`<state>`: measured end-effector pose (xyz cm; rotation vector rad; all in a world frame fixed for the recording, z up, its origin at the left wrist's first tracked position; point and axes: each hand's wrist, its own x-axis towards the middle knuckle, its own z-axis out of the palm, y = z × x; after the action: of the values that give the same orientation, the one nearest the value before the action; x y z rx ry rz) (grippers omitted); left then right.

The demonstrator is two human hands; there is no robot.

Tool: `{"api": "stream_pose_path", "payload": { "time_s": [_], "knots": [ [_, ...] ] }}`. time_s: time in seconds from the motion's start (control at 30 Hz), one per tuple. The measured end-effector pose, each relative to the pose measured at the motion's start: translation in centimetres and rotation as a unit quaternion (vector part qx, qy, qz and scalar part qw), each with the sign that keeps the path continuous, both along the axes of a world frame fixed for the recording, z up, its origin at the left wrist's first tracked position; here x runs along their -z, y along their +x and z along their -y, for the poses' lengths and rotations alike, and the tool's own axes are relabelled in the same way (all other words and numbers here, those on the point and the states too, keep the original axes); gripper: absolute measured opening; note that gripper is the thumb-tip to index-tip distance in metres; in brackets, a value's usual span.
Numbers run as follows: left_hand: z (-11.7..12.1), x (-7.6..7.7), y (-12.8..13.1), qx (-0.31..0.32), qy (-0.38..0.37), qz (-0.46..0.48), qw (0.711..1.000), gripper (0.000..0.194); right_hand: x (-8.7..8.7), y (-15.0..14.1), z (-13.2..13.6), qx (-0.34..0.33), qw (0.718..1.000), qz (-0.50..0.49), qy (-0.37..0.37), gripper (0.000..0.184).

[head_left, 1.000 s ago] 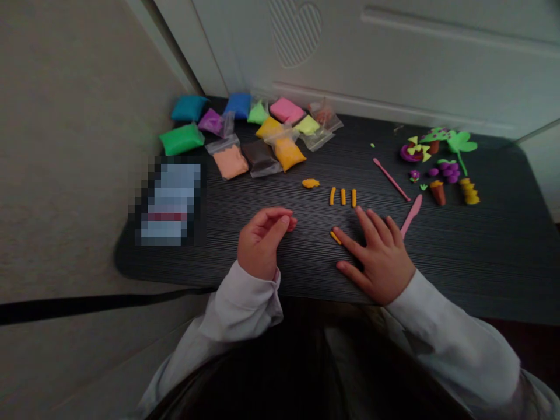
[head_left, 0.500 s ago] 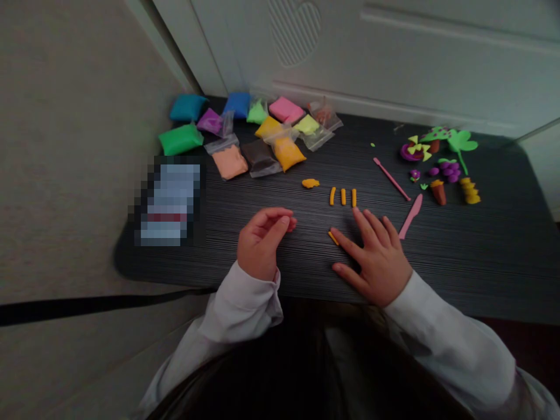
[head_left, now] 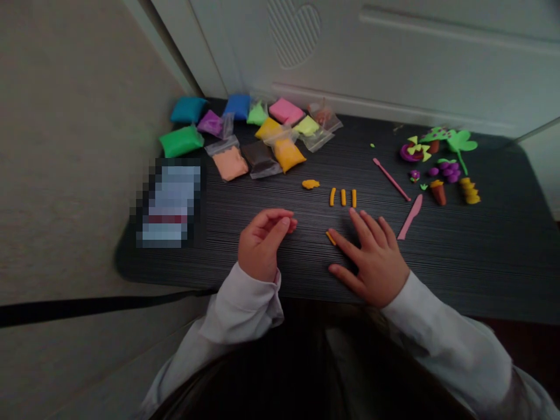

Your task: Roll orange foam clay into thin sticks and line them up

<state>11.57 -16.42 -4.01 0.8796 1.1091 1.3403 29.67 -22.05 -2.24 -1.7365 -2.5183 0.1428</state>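
Observation:
My right hand (head_left: 371,256) lies spread over the dark table, its index fingertip on a small yellow-orange clay roll (head_left: 331,237). Just beyond its fingers, three short clay sticks (head_left: 343,197) of the same colour stand in a row. A rough lump of yellow-orange clay (head_left: 310,184) rests to their left. My left hand (head_left: 266,240) is closed, thumb pressed to the fingers, above the table left of the roll. Whether anything sits in that pinch is hidden.
Bags of coloured clay (head_left: 231,160) lie along the back left, by a blurred phone (head_left: 170,201). On the right are a pink clay knife (head_left: 411,217), a thin pink tool (head_left: 391,179) and several small clay models, including purple grapes (head_left: 450,170). A white panel (head_left: 394,70) rises behind.
My right hand has slid slightly to the left, and the clay roll under its index finger has shifted left with it. My left hand has stayed almost still.

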Motion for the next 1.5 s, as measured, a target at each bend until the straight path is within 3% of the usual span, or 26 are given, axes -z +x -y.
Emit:
{"api": "stream_pose_path", "payload": {
  "time_s": [0.17, 0.33, 0.5, 0.7, 0.83, 1.1, 1.3, 1.5],
  "knots": [
    [0.0, 0.1, 0.0, 0.005, 0.000, 0.005, 1.000, 0.008, 0.0, -0.3, 0.0, -0.035, 0.999, -0.003, -0.022, 0.061],
    [0.0, 0.1, -0.1, 0.004, 0.003, 0.005, 1.000, 0.008, 0.1, -0.6, 0.1, 0.018, 1.000, -0.001, -0.004, 0.059],
    [0.0, 0.1, -0.1, 0.009, 0.004, 0.011, 1.000, 0.008, 0.3, -1.7, 0.5, -0.021, 0.999, -0.016, -0.025, 0.056],
    [0.0, 0.1, 0.0, 0.013, 0.005, 0.026, 1.000, 0.008, 0.4, -0.2, -0.1, 0.050, 0.999, 0.012, -0.004, 0.055],
    [0.0, 0.1, -0.1, 0.010, 0.005, 0.028, 1.000, 0.009, 0.3, 0.9, -0.3, 0.055, 0.998, 0.032, 0.001, 0.056],
    [0.0, 0.1, -0.1, 0.012, 0.010, 0.027, 1.000, 0.009, 0.1, -0.3, -0.2, 0.035, 0.999, 0.026, -0.011, 0.059],
    [0.1, 0.1, -0.1, 0.014, 0.010, 0.030, 0.999, 0.008, 0.2, -0.7, 0.0, 0.088, 0.996, 0.029, 0.002, 0.058],
    [0.1, 0.1, -0.1, 0.011, 0.008, 0.023, 1.000, 0.008, 0.2, -1.3, 0.1, 0.041, 0.999, 0.016, -0.010, 0.059]
  ]
}}
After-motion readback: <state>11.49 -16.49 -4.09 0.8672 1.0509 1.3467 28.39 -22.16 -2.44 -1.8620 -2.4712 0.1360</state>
